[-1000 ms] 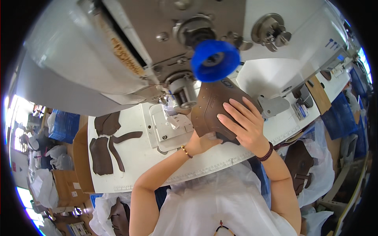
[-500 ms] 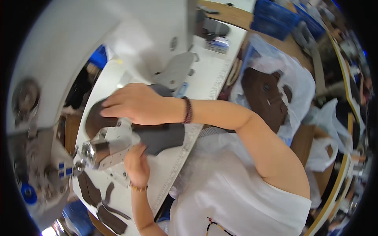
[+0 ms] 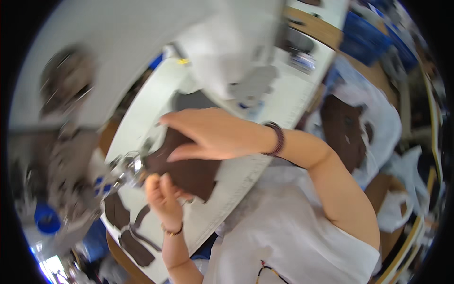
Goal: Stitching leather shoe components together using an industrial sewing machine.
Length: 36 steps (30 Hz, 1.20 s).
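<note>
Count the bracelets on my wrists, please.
2: a dark bracelet at the wrist of the right hand and a gold-toned bracelet at the wrist of the left hand. No others show.

Two hands (image 3: 213,135), two bracelets (image 3: 275,138), one necklace (image 3: 270,268), one sewing machine (image 3: 137,52)

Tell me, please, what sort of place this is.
Probably a sewing workshop: it has a large white machine, apparently for sewing, a brown workpiece, and similar cut pieces on the white table.

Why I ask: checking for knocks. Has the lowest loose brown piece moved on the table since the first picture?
No: judged against the table, the loose brown piece shows no shift; the view itself turned.
</note>
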Each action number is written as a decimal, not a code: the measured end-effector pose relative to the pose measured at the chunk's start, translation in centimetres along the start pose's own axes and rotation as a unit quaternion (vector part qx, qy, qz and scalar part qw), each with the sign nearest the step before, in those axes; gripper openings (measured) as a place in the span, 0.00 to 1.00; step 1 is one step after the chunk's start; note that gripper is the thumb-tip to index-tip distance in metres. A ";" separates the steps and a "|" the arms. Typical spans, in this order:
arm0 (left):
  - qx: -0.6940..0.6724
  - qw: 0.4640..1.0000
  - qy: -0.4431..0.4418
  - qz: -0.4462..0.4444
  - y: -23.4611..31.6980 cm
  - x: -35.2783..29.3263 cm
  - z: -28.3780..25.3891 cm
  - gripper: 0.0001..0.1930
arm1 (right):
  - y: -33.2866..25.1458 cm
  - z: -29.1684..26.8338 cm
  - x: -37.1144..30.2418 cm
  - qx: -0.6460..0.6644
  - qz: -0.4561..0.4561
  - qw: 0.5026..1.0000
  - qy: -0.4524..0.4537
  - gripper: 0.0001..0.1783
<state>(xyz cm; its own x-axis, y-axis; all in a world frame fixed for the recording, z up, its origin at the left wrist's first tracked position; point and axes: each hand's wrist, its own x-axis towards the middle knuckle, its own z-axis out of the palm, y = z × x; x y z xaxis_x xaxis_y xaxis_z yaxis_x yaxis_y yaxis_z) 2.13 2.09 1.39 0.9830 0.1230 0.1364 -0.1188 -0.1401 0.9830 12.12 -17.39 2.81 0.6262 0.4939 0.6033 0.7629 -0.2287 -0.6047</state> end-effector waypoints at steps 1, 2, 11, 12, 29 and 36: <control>-0.007 1.000 -0.005 -0.023 0.2 0.1 0.6 0.04 | 0.3 0.8 0.4 -0.044 0.051 0.998 0.009 0.27; -0.015 0.999 -0.007 -0.045 0.3 0.2 1.1 0.04 | 0.7 1.7 0.5 -0.039 0.024 0.995 0.093 0.23; 0.340 0.937 -0.041 -0.070 -3.0 -2.8 -9.0 0.10 | -0.6 3.4 4.3 0.067 0.004 0.997 0.033 0.13; 0.402 0.912 0.029 -0.076 -4.6 -3.4 -11.5 0.09 | -0.8 3.7 4.7 0.062 0.010 0.998 0.007 0.13; 0.452 0.891 0.025 -0.001 -9.5 -2.7 -23.0 0.07 | -1.1 4.8 4.7 -0.061 -0.041 0.994 0.078 0.15; 0.211 0.969 0.115 0.059 -7.7 -1.1 -20.5 0.11 | -0.9 5.2 5.3 0.021 -0.030 0.997 0.065 0.17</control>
<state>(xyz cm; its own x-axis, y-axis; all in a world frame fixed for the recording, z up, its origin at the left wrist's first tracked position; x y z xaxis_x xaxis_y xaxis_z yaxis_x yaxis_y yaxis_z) -0.94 23.21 -3.82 0.9030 0.2914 0.3157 -0.1123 -0.5494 0.8280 13.96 -10.23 3.83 0.5979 0.3915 0.6995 0.7936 -0.1665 -0.5852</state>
